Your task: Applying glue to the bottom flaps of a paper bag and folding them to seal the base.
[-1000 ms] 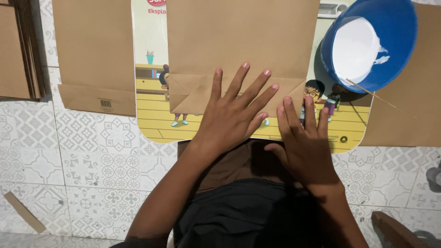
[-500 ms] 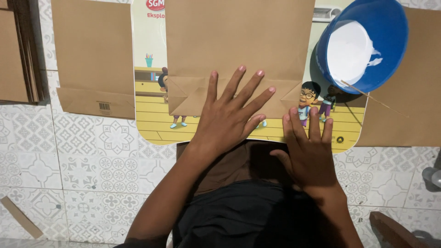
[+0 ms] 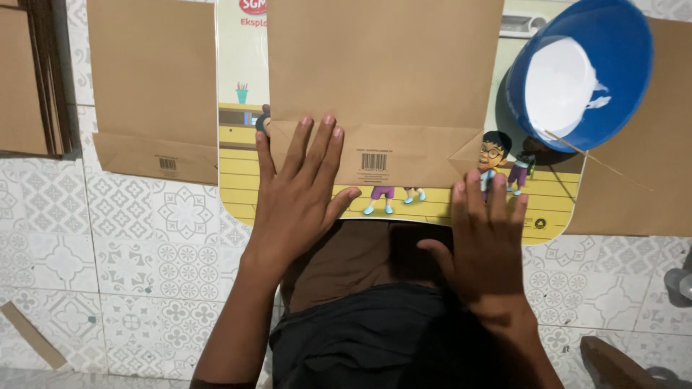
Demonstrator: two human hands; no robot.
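Note:
A flat brown paper bag (image 3: 389, 79) lies on a yellow cartoon-printed board (image 3: 432, 205), its folded bottom flap toward me. My left hand (image 3: 299, 191) lies flat with fingers together on the flap's left end. My right hand (image 3: 486, 241) rests flat on the board's near edge, just below the flap's right corner, fingers slightly apart. Neither hand holds anything.
A blue bowl (image 3: 623, 86) with white glue and a thin stick (image 3: 598, 162) stands at the upper right. Another folded brown bag (image 3: 151, 86) lies at left, more brown paper at far left (image 3: 25, 79) and right (image 3: 649, 194). Patterned floor tiles surround.
My left hand has slid left along the flap and closed its spread fingers together. My right hand has moved slightly right, still flat on the board.

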